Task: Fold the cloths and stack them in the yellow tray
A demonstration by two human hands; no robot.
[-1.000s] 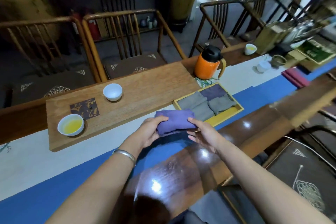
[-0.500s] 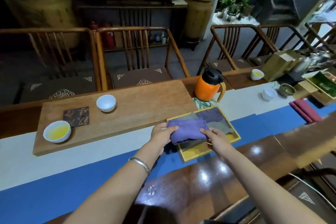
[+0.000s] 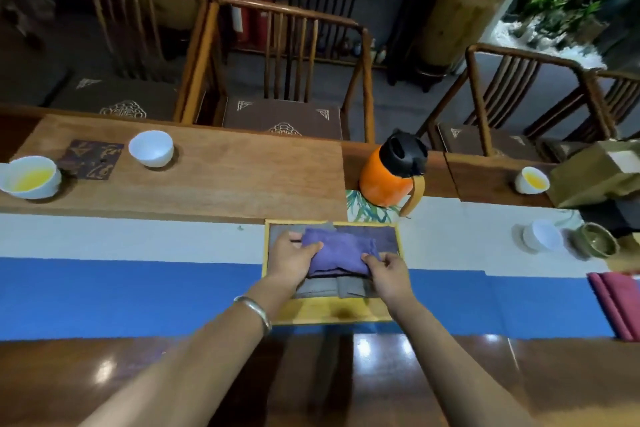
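Head view, looking down on the counter point(image 3: 207, 239): a folded purple cloth point(image 3: 337, 251) is held over the yellow tray point(image 3: 332, 314), which lies across the white and blue bands of the counter's covering. The left hand point(image 3: 291, 258) has its grip closed on the cloth's left end, thumb on top; the right hand point(image 3: 389, 274) pinches the near right corner with curled fingers. Inside the tray, under the purple cloth, lie folded grey cloths point(image 3: 332, 288) at the near side and a darker purple-grey cloth point(image 3: 377, 239) at the far right; the tray's near strip is bare yellow. Whether the purple cloth rests on them or hangs just above cannot be told.

On the wooden board point(image 3: 225, 177) farther back, a white cup point(image 3: 29, 177) holds yellow liquid, and a second white cup point(image 3: 151, 148) beside a dark coaster point(image 3: 90, 159) looks empty. An orange jug point(image 3: 391, 173) with a black lid stands just beyond the tray. To the right, another small cup point(image 3: 531, 179) holds yellow liquid.
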